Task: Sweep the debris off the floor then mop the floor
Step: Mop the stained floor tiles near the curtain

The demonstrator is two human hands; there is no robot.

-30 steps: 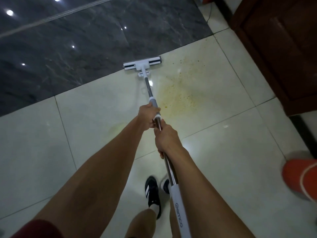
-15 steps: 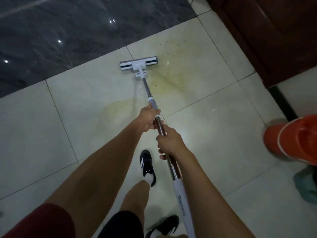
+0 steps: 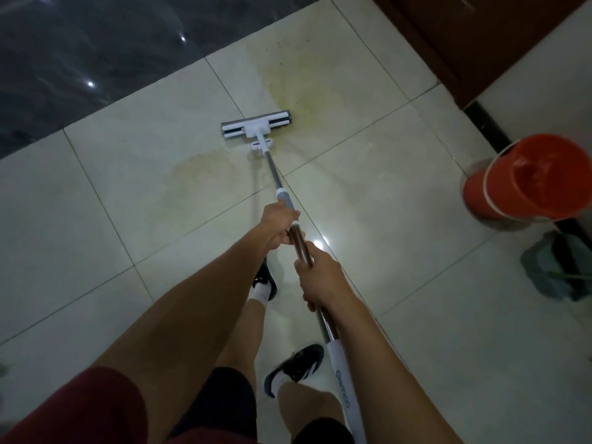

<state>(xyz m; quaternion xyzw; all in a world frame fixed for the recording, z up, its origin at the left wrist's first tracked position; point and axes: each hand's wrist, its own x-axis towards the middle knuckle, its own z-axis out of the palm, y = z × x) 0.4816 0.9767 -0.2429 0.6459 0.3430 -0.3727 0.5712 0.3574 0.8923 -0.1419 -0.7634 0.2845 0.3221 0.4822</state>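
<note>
Both hands grip the long steel-and-white flat mop: left hand forward, right hand behind. Its head has been pulled back across the cream tiled floor, leaving a thinner yellowish stain beyond; mopping is underway.
</note>
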